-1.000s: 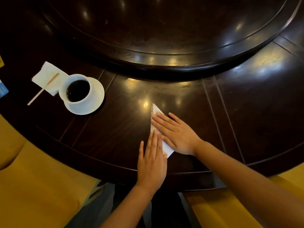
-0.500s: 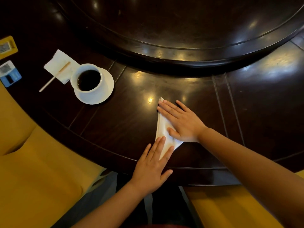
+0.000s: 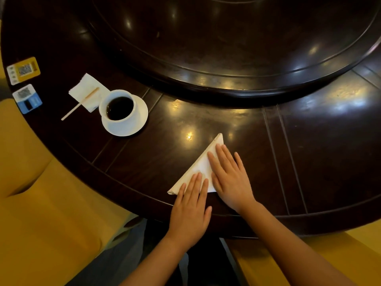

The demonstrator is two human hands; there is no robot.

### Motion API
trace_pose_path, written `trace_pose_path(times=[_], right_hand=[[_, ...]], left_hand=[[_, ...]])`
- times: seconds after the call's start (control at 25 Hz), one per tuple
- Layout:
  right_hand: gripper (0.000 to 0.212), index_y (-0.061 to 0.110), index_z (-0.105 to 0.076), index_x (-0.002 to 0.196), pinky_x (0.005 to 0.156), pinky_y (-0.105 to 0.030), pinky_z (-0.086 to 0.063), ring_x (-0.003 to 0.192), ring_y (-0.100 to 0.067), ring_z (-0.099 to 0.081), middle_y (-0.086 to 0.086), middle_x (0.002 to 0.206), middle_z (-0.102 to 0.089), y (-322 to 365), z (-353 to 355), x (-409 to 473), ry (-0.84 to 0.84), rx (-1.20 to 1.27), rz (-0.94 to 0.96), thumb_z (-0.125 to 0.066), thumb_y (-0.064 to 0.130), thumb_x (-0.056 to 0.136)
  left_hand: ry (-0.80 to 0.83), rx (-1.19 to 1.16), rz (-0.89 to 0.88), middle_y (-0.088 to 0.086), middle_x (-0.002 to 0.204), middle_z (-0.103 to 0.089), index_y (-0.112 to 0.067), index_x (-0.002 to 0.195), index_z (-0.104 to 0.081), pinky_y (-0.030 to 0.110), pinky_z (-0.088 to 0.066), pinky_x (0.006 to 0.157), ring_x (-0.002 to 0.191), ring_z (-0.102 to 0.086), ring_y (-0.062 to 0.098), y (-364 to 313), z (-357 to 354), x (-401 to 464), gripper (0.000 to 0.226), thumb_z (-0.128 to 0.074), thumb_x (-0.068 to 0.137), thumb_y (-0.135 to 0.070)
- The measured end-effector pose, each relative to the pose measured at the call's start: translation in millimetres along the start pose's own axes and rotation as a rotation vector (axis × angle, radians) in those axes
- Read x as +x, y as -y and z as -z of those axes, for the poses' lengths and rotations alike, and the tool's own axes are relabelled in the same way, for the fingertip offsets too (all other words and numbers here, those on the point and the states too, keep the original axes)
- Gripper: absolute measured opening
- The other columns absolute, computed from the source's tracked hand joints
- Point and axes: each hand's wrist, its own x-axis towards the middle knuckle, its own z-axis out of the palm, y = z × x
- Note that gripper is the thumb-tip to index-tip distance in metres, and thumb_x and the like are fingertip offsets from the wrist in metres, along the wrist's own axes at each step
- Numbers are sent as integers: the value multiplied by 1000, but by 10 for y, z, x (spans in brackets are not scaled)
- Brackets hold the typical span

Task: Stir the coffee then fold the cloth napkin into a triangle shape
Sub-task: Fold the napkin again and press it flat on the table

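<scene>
A white cloth napkin lies folded as a triangle on the dark wooden table, near its front edge. My left hand lies flat with straight fingers on the napkin's lower left part. My right hand presses flat on its right half, fingers pointing away from me. To the upper left a white cup of black coffee stands on a white saucer. A wooden stirrer rests on a paper napkin left of the cup.
A large raised turntable fills the table's middle. Two small cards, one yellow and one blue, lie at the far left edge. Yellow seat cushions flank me on both sides.
The view has shifted, so everything sits further right and lower. The napkin's long edge now slants from lower left to upper right, and my left hand has moved up onto its lower corner.
</scene>
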Motion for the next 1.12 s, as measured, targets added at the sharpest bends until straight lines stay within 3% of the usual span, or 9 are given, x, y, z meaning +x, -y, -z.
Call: trace_pose_path(times=[0.08,0.2,0.44,0.68,1.12], right_hand=[[51,17,-23,146,114,-44,-14,143,-22,-7,-11,154,-18,-170,52,-126,37,-39,172,-31,30,97],[51,19,-23,146,116,-38,-10,143,-23,-8,-11,154,-17,-339,107,-172,95,-97,284,-29,36,99],[51,2,-41,135,113,-37,-15,136,-25,-28,-17,142,-42,-402,115,42,110,-136,500,-35,35,97],[53,5,-44,133,110,-35,-21,132,-24,-33,-15,139,-46,-391,162,346,144,-118,574,-45,38,93],[53,10,-41,136,106,-36,-28,130,-29,-36,-16,138,-45,3,161,1206,158,-95,664,-45,37,90]], left_hand=[[10,9,33,18,154,-18,-14,148,-20,46,-18,110,142,-14,29,-36,-78,-9,66,-31,91,-45],[22,23,15,19,155,-12,-23,149,-18,50,-17,109,143,-12,32,-36,-132,-19,64,-27,91,-51],[19,14,17,17,155,-4,-26,149,-15,50,-14,110,143,-10,32,-10,-184,-3,66,-28,90,-54],[-2,-22,81,16,156,-14,-27,149,-18,49,-14,110,144,-10,31,61,-143,57,64,-29,91,-52],[-64,36,185,18,154,-18,-25,148,-23,47,-9,112,144,-9,29,698,36,368,61,-25,93,-51]])
